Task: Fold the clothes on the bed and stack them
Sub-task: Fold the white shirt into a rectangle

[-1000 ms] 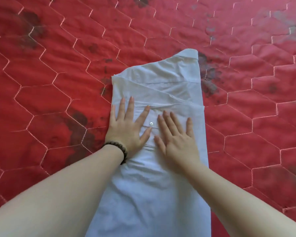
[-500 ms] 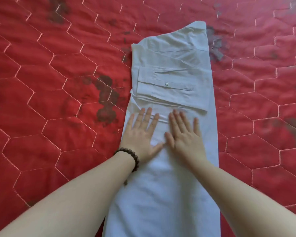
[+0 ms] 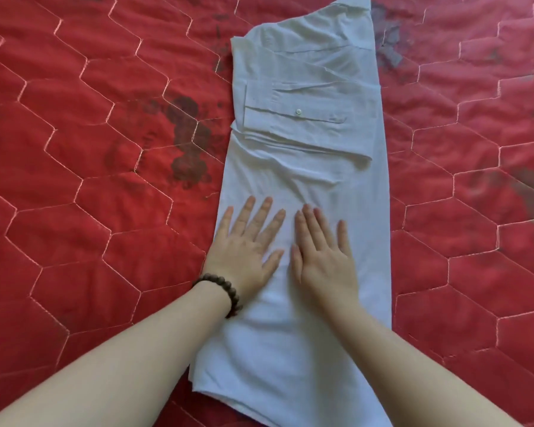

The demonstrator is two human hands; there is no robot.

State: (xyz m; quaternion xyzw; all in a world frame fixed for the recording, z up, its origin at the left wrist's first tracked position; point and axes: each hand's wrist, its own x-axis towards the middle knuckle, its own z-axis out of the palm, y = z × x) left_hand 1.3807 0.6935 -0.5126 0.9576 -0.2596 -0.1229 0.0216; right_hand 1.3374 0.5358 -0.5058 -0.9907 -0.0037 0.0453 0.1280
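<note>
The white shirt (image 3: 305,167) runs off the picture's top and bottom edges, so collar and hem are unseen. Both forearms are cut off at the bottom. The hands hide the cloth beneath them.

one head-worn wide-angle view, aimed forward and steeply down.
i'm looking from just above my own forearms, close over the bed (image 3: 74,211); the shirt (image 3: 305,155) runs up the frame's middle, its far end cut off at the top edge.
</note>
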